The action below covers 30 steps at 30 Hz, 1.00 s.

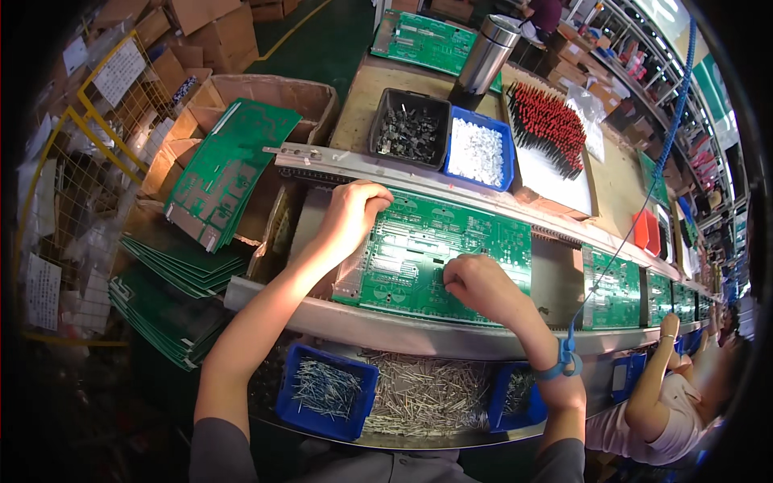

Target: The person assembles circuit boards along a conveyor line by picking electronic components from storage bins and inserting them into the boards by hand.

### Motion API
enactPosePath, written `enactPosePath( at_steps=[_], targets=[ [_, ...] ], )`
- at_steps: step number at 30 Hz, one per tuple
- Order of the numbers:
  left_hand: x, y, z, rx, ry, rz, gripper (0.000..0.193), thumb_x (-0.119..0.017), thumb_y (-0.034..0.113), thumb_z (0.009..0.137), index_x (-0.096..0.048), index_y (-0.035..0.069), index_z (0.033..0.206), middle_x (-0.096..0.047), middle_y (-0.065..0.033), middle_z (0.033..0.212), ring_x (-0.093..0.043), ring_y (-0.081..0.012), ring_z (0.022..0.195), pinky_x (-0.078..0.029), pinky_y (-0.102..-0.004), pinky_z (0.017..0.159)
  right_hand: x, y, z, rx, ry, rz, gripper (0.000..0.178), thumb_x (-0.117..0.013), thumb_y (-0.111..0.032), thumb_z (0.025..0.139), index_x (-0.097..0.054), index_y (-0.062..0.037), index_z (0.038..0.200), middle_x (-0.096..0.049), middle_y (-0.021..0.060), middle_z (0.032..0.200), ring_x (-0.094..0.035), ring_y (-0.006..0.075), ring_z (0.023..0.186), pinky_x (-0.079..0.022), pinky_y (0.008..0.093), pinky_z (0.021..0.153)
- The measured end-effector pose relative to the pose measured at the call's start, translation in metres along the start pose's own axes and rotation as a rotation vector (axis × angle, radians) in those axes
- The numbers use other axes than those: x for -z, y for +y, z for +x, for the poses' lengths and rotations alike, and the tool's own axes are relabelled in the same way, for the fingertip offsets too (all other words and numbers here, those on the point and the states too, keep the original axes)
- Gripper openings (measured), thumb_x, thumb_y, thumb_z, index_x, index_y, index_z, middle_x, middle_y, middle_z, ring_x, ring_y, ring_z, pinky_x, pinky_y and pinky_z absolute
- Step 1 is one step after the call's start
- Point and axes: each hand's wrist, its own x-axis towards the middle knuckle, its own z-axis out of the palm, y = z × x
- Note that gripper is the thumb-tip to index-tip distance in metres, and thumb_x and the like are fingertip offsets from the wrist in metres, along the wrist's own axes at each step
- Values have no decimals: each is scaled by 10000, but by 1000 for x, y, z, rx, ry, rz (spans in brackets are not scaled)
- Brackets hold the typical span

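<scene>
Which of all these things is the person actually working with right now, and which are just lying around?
In use:
- circuit board on the line, left hand on its edge
- right hand pinching something small over it, too small to tell
- blue bin of parts close by

Lying about:
- stacked boards
- steel flask
- black bin
- cardboard box

An open brown cardboard box (274, 101) stands at far left, just beyond the conveyor. More brown cartons (211, 32) are stacked farther off, top left. White paper sheets (119, 71) hang on the yellow wire cage at left, with another white sheet (42, 291) lower down, near left. Small brown boxes (576, 50) sit far right.
</scene>
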Motion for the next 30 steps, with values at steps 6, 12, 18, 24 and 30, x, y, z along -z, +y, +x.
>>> enactPosePath(
  at_steps=[6, 12, 18, 24, 30],
  targets=[
    [-8, -3, -1, 56, 32, -54, 96, -603, -13, 761, -655, -35, 839, -668, -140, 793, -656, -223, 714, -495, -294, 652, 0, 1, -1, 12, 7, 24, 32, -601, -40, 716, -611, -10, 722, -620, 157, 758, -611, 331, 752, -486, 417, 682],
    [-9, -7, -1, 28, 68, -36, 92, -615, -8, 759, -657, -29, 839, -669, -140, 798, -655, -226, 720, -492, -296, 643, -3, 5, 0, 30, 4, 5, 39, -610, -41, 720, -607, -6, 738, -611, 152, 753, -608, 322, 734, -483, 400, 666],
    [-5, -6, -4, 20, 37, 14, 99, -640, 3, 744, -662, -26, 836, -671, -143, 809, -657, -233, 732, -498, -305, 654, -3, 3, -1, 49, 23, -31, 44, -606, -41, 725, -608, -9, 755, -606, 138, 738, -608, 312, 714, -483, 384, 654],
    [10, 1, -3, 30, -79, -6, 88, -650, 26, 740, -674, -20, 812, -664, -137, 801, -655, -246, 738, -503, -315, 671, 2, -1, -5, -34, 71, 92, 43, -610, -19, 734, -613, -7, 775, -637, 137, 730, -638, 274, 680, -499, 333, 626],
    [9, -4, 0, -24, -103, 25, 89, -647, 28, 729, -674, -19, 800, -655, -140, 784, -650, -258, 735, -503, -320, 674, 8, 1, -3, -23, 164, 267, 94, -624, 7, 774, -635, -7, 866, -656, 103, 751, -634, 170, 658, -494, 274, 617]
  ],
)
